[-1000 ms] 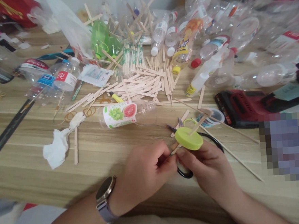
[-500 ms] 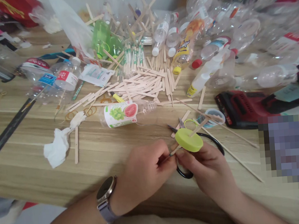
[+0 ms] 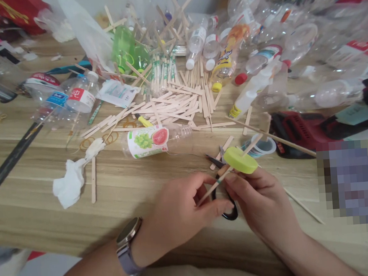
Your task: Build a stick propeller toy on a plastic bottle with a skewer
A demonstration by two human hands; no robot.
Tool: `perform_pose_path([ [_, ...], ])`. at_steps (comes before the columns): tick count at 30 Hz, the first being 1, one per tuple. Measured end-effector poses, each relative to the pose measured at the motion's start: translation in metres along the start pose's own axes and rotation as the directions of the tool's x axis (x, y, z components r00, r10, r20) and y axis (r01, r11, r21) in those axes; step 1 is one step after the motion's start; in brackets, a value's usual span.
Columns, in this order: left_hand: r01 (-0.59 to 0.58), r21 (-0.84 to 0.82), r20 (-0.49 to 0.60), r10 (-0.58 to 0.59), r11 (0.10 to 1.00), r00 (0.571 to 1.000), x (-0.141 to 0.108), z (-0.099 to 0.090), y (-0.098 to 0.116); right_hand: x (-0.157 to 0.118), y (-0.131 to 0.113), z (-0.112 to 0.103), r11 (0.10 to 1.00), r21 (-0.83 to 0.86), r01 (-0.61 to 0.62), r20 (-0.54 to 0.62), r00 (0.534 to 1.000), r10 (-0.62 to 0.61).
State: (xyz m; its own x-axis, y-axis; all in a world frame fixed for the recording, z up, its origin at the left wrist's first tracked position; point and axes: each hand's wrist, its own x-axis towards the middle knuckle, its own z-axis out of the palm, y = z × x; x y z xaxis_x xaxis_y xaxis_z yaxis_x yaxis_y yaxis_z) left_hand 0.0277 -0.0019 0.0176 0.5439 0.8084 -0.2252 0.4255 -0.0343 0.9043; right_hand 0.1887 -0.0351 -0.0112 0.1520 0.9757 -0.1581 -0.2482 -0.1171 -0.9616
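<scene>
A yellow-green bottle cap (image 3: 240,160) has a thin wooden stick (image 3: 212,188) running through it. My right hand (image 3: 262,199) pinches the stick just below the cap, with fingers curled behind it. Around the stick's near end my left hand (image 3: 176,212) has its thumb and forefinger spread apart, and the stick lies between them. A dark green mark shows on the stick. Beneath both hands lie scissors (image 3: 215,161) with black handles, partly hidden. By the cap, a long wooden skewer (image 3: 275,139) slants above a small clear cup (image 3: 262,146).
A clear bottle (image 3: 179,134) with a fruit label lies ahead of my hands, before a pile of craft sticks (image 3: 172,107). To the right are a red and black power tool (image 3: 292,132) and several plastic bottles (image 3: 229,61). Crumpled tissue (image 3: 69,184) lies left.
My left thumb and forefinger have parted from around the stick. My right hand has moved slightly up and right with the cap and stick, and the skewer has shifted.
</scene>
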Motion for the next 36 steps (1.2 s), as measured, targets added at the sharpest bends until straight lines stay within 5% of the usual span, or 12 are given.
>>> perform_pose_path([
  [5, -0.009, -0.175, 0.05, 0.018, 0.985, 0.999, -0.001, -0.002, -0.003, 0.0, 0.001, -0.002, 0.999, 0.028, -0.023, 0.024, 0.999, 0.022],
  [23, -0.139, 0.175, -0.066, 0.153, 0.975, 0.986, -0.003, -0.002, 0.0, 0.002, -0.008, 0.01, 0.989, -0.128, 0.068, 0.041, 0.997, -0.063],
  [30, -0.145, 0.132, -0.118, 0.16, 0.981, 0.98, -0.003, 0.001, -0.003, 0.002, -0.009, 0.007, 0.972, -0.228, 0.053, 0.056, 0.998, -0.042],
  [36, -0.116, 0.082, -0.16, 0.128, 0.99, 0.979, -0.001, 0.001, -0.006, 0.009, -0.012, 0.009, 0.982, -0.153, 0.107, 0.045, 0.994, -0.102],
])
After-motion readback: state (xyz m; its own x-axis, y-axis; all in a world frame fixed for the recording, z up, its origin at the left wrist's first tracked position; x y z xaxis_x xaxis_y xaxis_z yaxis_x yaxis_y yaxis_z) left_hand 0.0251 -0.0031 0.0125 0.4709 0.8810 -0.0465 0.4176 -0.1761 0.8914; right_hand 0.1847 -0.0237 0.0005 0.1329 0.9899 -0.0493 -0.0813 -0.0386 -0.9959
